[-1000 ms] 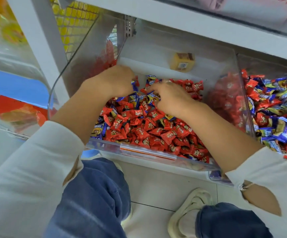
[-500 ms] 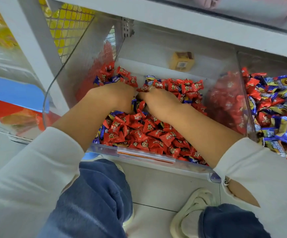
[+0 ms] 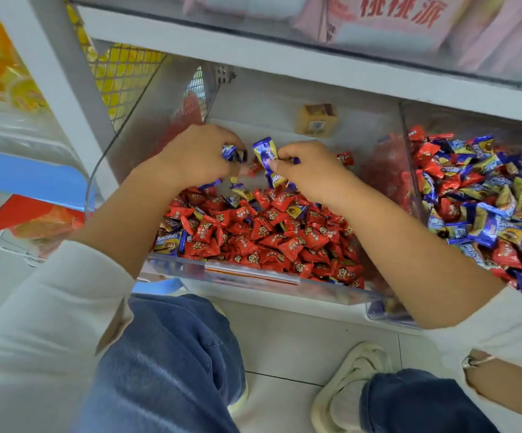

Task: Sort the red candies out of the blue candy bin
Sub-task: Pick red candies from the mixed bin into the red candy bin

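Head view: both hands raised over the back half of the clear bin (image 3: 122, 170), which sits on the lower shelf. Left hand (image 3: 197, 157) has fingers curled round a few blue-wrapped candies (image 3: 233, 153). Right hand (image 3: 308, 170) pinches another blue-wrapped candy (image 3: 266, 151) between thumb and fingers, with more blue wrappers hanging below its palm. The two hands are near each other, fingertips just apart. Under them the bin is mostly red candies (image 3: 263, 239), with a handful of blue and gold wrappers mixed in near the left wall and centre. Neighbouring bin (image 3: 409, 145) on the right holds a mixed pile of blue candies (image 3: 484, 220) and red ones. Small tan box (image 3: 316, 118) sits at the back of the centre bin. Pink packets (image 3: 409, 17) on the shelf above. Knees in jeans (image 3: 172, 364) and a pale shoe (image 3: 347, 385) on the tiled floor below.
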The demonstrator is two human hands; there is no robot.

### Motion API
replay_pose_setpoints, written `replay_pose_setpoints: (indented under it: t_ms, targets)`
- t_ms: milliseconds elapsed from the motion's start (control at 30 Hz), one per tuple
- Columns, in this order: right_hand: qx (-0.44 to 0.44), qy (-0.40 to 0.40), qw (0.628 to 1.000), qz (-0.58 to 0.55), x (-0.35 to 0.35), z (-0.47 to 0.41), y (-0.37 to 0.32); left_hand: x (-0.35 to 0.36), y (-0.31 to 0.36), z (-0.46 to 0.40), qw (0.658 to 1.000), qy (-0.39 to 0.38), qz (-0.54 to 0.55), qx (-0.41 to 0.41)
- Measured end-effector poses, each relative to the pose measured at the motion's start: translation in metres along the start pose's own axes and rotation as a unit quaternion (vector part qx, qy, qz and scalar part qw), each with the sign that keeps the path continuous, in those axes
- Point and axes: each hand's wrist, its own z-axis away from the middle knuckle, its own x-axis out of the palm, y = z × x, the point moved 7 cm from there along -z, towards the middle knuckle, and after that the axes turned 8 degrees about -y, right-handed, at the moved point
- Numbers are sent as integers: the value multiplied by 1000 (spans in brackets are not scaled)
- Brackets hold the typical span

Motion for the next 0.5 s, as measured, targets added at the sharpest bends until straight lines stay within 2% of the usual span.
replay_pose_setpoints:
  t_ms: [67,167,367,433,500]
  targets:
    - [8,2,994,-104,-16,20,2,-11,10,10,999,28,42,12]
    - [38,-8,969,-246,-41,62,12,-17,36,24,997,30,57,34]
    - [86,-30,889,-449,-68,146,55,-1,111,48,988,-11,123,87]
    - [86,-2,872,-482,-80,171,75,5,142,53,981,-12,156,113]
    - [86,71,871,-478,-100,192,101,12,177,55,971,-12,187,146]
